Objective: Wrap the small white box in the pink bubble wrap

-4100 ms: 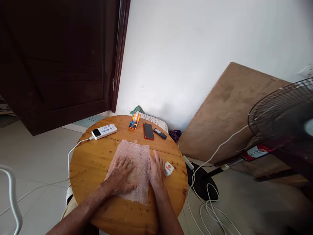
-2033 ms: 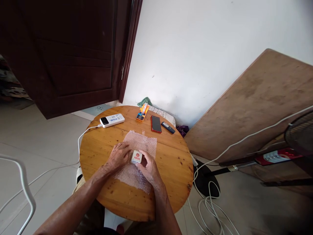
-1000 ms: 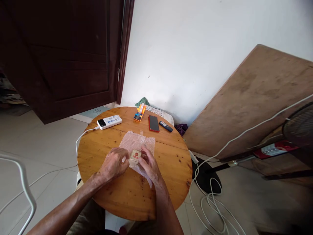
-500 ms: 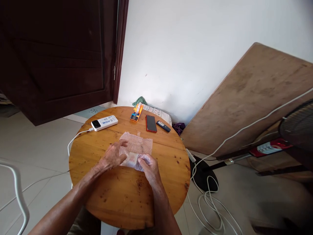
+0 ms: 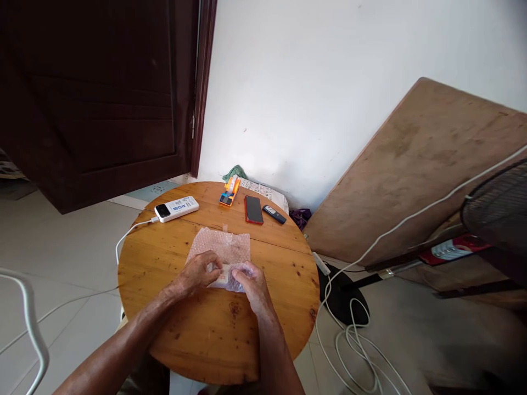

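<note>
Both hands pinch the bubble wrap point(image 5: 224, 249) folded over a small box point(image 5: 223, 272), left hand point(image 5: 200, 270) and right hand point(image 5: 252, 279) curled either side, pinning it flat.

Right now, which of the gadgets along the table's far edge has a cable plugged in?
The white power bank, farthest left; a white cable runs from its end. The red phone and dark remote have none.

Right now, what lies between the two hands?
In the head view, a small box half wrapped in bubble wrap lies between left hand and right hand.
</note>
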Available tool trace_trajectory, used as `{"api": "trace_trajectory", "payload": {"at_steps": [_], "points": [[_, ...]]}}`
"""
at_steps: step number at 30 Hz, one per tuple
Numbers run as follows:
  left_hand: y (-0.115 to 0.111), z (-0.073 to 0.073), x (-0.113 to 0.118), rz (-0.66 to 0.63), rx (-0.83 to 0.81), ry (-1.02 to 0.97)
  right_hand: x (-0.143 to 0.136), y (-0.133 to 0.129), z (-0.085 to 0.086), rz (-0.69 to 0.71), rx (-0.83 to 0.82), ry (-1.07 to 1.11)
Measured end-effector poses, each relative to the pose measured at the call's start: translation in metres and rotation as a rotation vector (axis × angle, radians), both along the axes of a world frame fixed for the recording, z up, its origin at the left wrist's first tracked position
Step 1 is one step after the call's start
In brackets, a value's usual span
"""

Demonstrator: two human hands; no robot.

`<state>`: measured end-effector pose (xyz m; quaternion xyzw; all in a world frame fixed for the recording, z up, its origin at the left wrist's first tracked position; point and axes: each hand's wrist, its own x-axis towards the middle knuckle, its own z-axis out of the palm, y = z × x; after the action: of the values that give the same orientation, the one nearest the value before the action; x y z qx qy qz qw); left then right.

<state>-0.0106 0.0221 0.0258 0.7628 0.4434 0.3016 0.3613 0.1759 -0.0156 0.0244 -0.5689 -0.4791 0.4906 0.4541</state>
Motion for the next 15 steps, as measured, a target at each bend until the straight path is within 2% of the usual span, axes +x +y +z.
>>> {"api": "trace_trajectory", "payload": {"at_steps": [3, 7, 12, 15], "points": [[-0.0042, 0.0012, -0.0015, 0.052, -0.074, 0.015, 0.0013, -0.0014, 0.0029, 0.041, -0.039, 0.009], [-0.0030, -0.0020, 0.0005, 0.092, -0.069, -0.013, 0.0005, -0.0012, 0.0046, 0.053, -0.008, -0.025], [-0.0037, -0.0039, 0.0009, 0.064, -0.083, 0.002, 0.0020, -0.0011, 0.0037, 0.040, -0.019, -0.090], [-0.0049, -0.0044, -0.0011, 0.021, -0.083, 0.001, 0.0080, -0.0023, 0.0028, 0.095, -0.061, -0.066]]}}
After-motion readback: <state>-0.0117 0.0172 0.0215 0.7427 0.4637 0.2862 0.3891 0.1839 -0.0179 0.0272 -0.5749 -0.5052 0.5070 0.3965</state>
